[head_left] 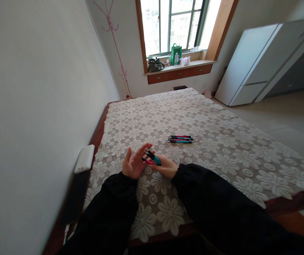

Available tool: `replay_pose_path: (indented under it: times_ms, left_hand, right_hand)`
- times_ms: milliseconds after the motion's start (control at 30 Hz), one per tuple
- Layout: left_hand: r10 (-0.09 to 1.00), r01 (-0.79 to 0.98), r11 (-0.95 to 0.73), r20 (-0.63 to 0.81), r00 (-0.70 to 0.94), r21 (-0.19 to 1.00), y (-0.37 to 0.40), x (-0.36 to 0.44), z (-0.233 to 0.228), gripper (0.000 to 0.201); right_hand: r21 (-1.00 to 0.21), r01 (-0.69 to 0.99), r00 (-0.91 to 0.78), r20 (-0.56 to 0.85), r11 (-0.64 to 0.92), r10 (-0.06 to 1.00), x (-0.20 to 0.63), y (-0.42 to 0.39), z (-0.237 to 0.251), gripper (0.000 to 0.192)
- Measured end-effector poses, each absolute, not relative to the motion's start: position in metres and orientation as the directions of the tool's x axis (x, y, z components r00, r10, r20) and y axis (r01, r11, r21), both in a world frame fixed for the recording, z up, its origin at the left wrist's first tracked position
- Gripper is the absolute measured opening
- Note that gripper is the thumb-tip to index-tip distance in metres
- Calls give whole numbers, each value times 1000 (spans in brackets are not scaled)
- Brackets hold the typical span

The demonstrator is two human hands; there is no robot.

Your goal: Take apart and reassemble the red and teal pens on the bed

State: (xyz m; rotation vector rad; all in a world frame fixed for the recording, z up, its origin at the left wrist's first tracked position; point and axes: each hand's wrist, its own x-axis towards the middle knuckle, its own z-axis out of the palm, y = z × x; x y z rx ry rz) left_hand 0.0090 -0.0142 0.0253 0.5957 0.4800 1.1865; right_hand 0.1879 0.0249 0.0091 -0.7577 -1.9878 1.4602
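Well, from where I stand, the right hand (166, 166) is closed around a small bunch of pens (156, 159), pinched between thumb and fingers just above the table (102, 122). The left hand (134, 164) is spread open beside it, palm turned up, thumb standing apart; whether its fingers touch the pens' tips I can't tell. The held pens are slim, teal and black with one pinkish-red among them, their tips slanting up toward that open palm. Their back ends disappear inside the right hand, so I can't count them surely. A little beyond, a second group of pens (180, 141) lies side by side on the flowered tablecloth (221, 145), red and teal with black ends, packed too closely to number. Both black sleeves (207, 191) run out of sight below, and glare washes out the window (177, 21).
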Motion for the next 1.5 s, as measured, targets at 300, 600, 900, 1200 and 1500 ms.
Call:
replay_pose_path:
  times_ms: [300,600,900,1200,1500]
  left_hand:
    - [946,-705,260,-28,323,660,-13,7,23,72]
    - [948,-709,265,-40,317,654,-14,6,24,73]
    - [962,-729,228,-33,271,646,-11,5,24,74]
    - [964,-748,228,-36,264,624,-12,4,24,74]
    - [975,-758,196,-40,219,622,-11,6,24,70]
  right_hand:
    - [-958,137,-682,92,251,725,187,23,8,17]
    - [-951,151,-674,102,271,731,187,22,5,17]
    - [-932,149,-584,186,329,790,187,19,8,32]
    - [-887,209,-593,220,412,774,188,17,10,32]
    - [-712,450,-595,212,540,776,192,17,6,39]
